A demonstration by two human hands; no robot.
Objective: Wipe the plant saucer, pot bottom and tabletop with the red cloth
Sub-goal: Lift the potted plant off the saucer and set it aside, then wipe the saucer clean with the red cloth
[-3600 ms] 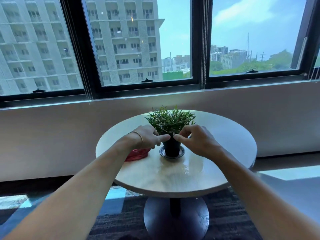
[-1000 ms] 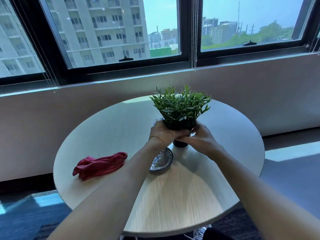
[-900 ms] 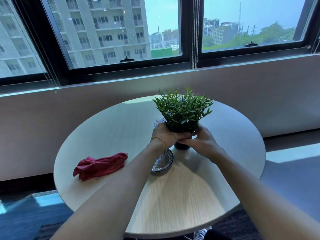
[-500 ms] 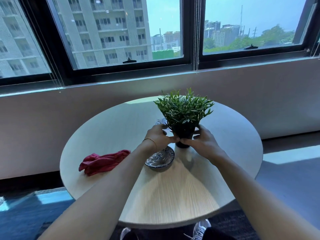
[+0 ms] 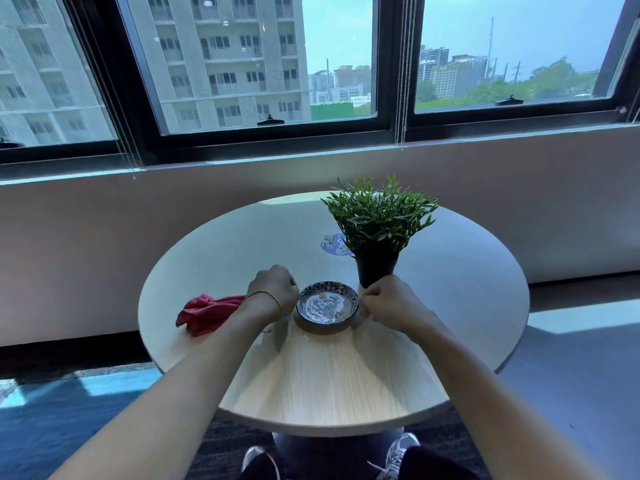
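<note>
The blue patterned saucer point(image 5: 327, 303) sits bare on the round pale wood tabletop point(image 5: 329, 375). The black pot point(image 5: 376, 270) with its green plant point(image 5: 379, 216) stands on the table just behind and right of the saucer. A crumpled red cloth point(image 5: 207, 313) lies at the table's left side, partly behind my left wrist. My left hand point(image 5: 273, 289) hovers at the saucer's left rim with loosely curled fingers and holds nothing. My right hand point(image 5: 391, 303) is at the saucer's right rim, fingers curled, fingertips close against the rim, in front of the pot's base.
A round blue sticker point(image 5: 332, 244) lies on the table behind the plant. A wall and window sill point(image 5: 311, 157) run behind the table. My shoes point(image 5: 398, 452) show below the table's front edge beside its pedestal.
The pot has been set down on the table behind and right of the saucer and both hands have let go of it. They have dropped back to either side of the uncovered saucer.
</note>
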